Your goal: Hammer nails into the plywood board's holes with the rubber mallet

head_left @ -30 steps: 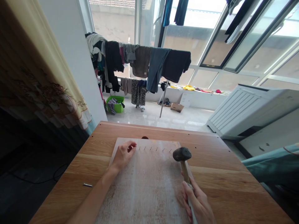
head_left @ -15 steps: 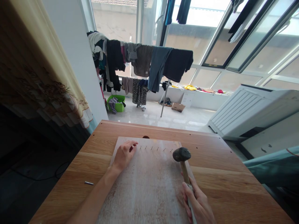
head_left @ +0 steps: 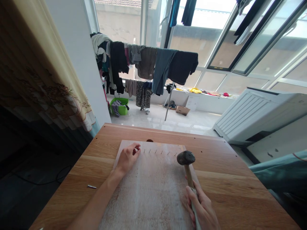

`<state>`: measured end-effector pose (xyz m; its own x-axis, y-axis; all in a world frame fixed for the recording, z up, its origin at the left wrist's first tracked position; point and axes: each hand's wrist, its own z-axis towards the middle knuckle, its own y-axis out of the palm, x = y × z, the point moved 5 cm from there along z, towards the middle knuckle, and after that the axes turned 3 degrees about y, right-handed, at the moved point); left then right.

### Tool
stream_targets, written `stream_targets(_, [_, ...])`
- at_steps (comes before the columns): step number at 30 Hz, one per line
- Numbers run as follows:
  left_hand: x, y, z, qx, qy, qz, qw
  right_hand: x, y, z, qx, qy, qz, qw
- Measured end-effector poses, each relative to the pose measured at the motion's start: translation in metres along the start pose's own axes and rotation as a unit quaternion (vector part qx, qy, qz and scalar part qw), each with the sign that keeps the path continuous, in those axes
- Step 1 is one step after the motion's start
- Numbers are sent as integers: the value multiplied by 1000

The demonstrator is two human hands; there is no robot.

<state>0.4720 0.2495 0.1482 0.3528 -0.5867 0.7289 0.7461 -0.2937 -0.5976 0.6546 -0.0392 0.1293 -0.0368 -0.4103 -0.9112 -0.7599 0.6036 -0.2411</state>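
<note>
A pale, worn wooden board (head_left: 144,188) lies before me, with a row of several thin nails (head_left: 155,152) standing near its far edge. At the left end of that row my left hand (head_left: 128,158) rests on the board, fingers curled and thumb close to the index finger. Whatever may be between those fingertips is hidden. My right hand (head_left: 201,204) is wrapped around the handle of a hammer (head_left: 186,157). The hammer's dark, blocky head is raised over the board's far right corner, just right of the last nail.
The board lies on a brown wooden table (head_left: 230,185). Left of my forearm lies a small metal pin or bolt (head_left: 91,186). Past the table stand a drying rack hung with clothes (head_left: 163,70), a green basket (head_left: 123,110) and a white ribbed appliance (head_left: 249,111).
The left hand's fingertips have curled in and shifted very slightly. The hammer stays almost where it was, raised at the right.
</note>
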Motion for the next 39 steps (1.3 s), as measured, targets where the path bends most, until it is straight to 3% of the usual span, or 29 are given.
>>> stream_targets(9, [-1, 0, 0, 0, -8, -3, 1000, 6, 2, -1, 29, -8, -9, 1000])
stream_targets(34, [-1, -1, 0, -8, -15, 4, 1000, 0, 1, -2, 2, -30, -29, 999])
stream_targets(39, [0, -1, 0, -1, -21, -2, 1000, -10, 19, -7, -11, -5, 25, 1000])
